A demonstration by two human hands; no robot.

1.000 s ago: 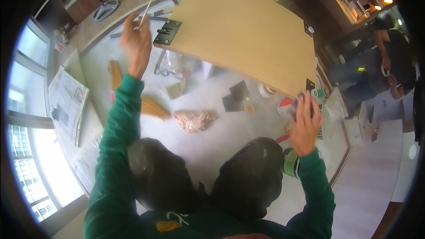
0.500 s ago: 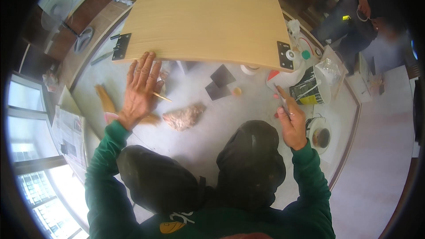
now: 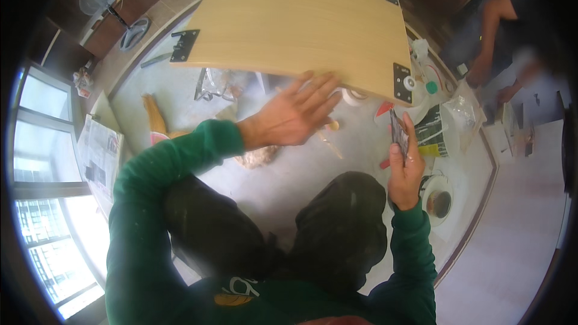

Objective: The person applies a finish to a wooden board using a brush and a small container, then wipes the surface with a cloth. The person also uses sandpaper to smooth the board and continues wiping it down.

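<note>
My left hand (image 3: 295,111) lies flat with fingers apart over the near edge of a pale wooden panel (image 3: 295,24). The panel has dark metal corner plates, among them a near-left plate (image 3: 185,46) and a near-right plate (image 3: 402,83). Beside the panel's near-right corner, my right hand (image 3: 406,171) is closed around a flat, dark grey scraper-like tool (image 3: 398,130) with a smeared face. A crumpled brownish rag (image 3: 259,156) lies on the floor below my left forearm, partly hidden by it.
Right of my right hand stand a dark-and-yellow tub (image 3: 442,129) and a white container with brown contents (image 3: 438,203). A clear plastic bag (image 3: 465,108) rests by the tub. Another person (image 3: 497,42) works at the far right. A fan (image 3: 114,6) stands far left; newspaper (image 3: 99,150) lies below it.
My left hand has moved right along the panel's near edge, covering the dark squares on the floor. The tool in my right hand has turned to show its flat face.
</note>
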